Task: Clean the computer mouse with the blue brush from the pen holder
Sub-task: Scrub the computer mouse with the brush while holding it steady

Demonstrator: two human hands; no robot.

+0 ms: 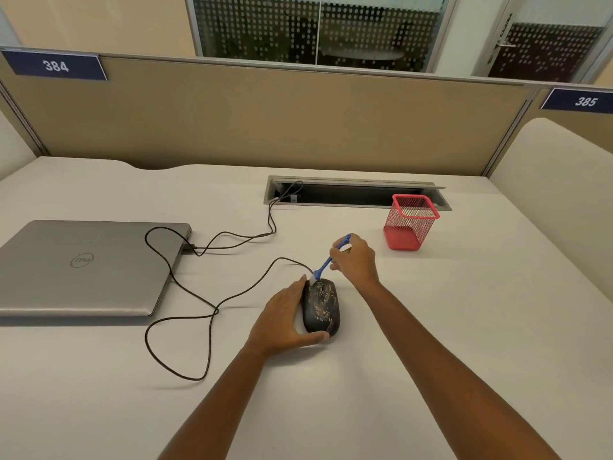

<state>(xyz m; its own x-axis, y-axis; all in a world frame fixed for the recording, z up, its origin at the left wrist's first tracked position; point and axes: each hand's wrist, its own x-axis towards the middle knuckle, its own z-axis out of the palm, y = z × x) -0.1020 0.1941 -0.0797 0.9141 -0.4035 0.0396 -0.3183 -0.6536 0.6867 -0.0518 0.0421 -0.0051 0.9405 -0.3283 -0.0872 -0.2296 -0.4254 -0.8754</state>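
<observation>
A black computer mouse [322, 308], speckled with brownish dirt, lies on the white desk [431, 327]. My left hand [285, 322] grips its left side and rear, thumb curled under the back end. My right hand [355, 258] pinches a blue brush [326, 262] by its handle. The brush slants down to the left and its pale bristles touch the mouse's front end near the scroll wheel. A red mesh pen holder [408, 222] stands upright behind and to the right, with nothing visible inside.
A shut silver laptop [83, 267] lies at the left. The black mouse cable [205, 313] loops across the desk between laptop and mouse. A second cable runs into an open cable tray [358, 194] at the back. A beige partition [265, 117] walls the desk's far edge.
</observation>
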